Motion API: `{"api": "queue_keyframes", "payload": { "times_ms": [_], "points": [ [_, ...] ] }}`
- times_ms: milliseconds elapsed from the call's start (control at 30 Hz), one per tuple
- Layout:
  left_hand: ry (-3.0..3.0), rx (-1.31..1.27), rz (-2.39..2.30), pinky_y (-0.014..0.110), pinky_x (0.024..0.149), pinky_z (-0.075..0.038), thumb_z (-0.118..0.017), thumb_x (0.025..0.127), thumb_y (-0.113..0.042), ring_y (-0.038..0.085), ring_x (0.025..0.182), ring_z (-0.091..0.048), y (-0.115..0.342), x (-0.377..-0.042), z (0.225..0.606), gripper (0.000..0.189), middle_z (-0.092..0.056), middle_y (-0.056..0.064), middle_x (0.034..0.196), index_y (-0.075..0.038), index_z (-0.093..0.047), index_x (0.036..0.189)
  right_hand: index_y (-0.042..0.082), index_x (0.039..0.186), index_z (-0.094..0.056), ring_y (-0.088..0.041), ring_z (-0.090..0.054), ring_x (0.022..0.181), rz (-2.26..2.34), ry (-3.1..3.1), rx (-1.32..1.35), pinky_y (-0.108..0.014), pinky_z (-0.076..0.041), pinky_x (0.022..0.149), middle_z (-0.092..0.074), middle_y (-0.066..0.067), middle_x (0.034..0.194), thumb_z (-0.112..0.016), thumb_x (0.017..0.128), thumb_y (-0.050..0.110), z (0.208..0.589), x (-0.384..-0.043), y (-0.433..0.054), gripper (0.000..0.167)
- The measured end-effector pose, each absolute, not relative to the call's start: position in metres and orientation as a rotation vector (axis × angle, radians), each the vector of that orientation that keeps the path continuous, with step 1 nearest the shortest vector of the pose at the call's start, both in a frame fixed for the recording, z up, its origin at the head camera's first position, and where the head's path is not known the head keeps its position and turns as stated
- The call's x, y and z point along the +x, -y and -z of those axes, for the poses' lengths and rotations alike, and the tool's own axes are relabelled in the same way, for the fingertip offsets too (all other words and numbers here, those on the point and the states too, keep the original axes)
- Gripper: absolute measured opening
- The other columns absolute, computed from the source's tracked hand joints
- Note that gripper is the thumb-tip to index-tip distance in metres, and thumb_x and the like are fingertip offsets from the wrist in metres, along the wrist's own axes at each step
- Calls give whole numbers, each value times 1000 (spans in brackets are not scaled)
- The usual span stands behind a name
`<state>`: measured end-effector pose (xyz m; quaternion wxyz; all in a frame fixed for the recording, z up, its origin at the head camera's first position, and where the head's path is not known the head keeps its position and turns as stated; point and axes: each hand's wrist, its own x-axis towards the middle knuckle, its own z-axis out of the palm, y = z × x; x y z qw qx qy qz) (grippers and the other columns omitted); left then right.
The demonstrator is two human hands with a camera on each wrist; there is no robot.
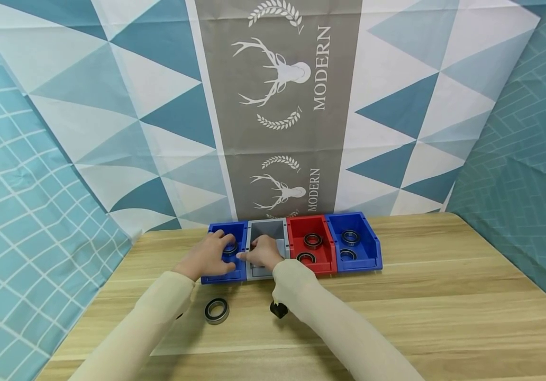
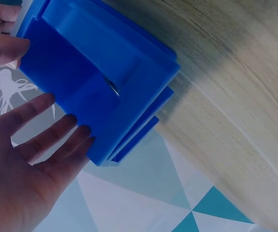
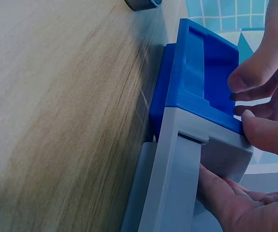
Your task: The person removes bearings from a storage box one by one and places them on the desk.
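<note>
My left hand (image 1: 212, 254) reaches over the blue bin (image 1: 225, 278) at the left end of a row, fingers spread and fingertips near its rim. Inside that bin lies a ball bearing (image 1: 230, 247), partly covered by the fingers. My right hand (image 1: 264, 253) is at the neighbouring grey bin (image 1: 280, 228). In the right wrist view, its thumb (image 3: 267, 135) rests at the top edge where the blue and grey bins meet, while its other fingers (image 3: 216, 188) reach down inside the grey one. Together they grip the grey bin's wall.
Right of the grey bin stand a red bin (image 1: 322, 267) and another blue bin (image 1: 373, 254), each with two bearings inside. A loose bearing (image 1: 217, 310) lies on the wooden table (image 1: 239, 352) in front of the row. Patterned sheets (image 1: 387, 132) hang behind.
</note>
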<state>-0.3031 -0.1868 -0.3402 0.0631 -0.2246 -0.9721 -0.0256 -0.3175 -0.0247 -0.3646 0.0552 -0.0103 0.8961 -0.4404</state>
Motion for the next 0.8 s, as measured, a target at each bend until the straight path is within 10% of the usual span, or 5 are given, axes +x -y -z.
{"api": "queue_keyframes", "payload": {
  "times_ms": [800],
  "points": [
    [3112,-562,-6,58,104,-42,-69,79,-36,43,127,-49,177,-329,345,69,-49,24,139,-4,-49,137,0,119,-62,-26,-63,105,1322,-2719,-41,-40,-55,88,-65,-14,119,-78,79,36,363,-318,23,56]
  ]
}}
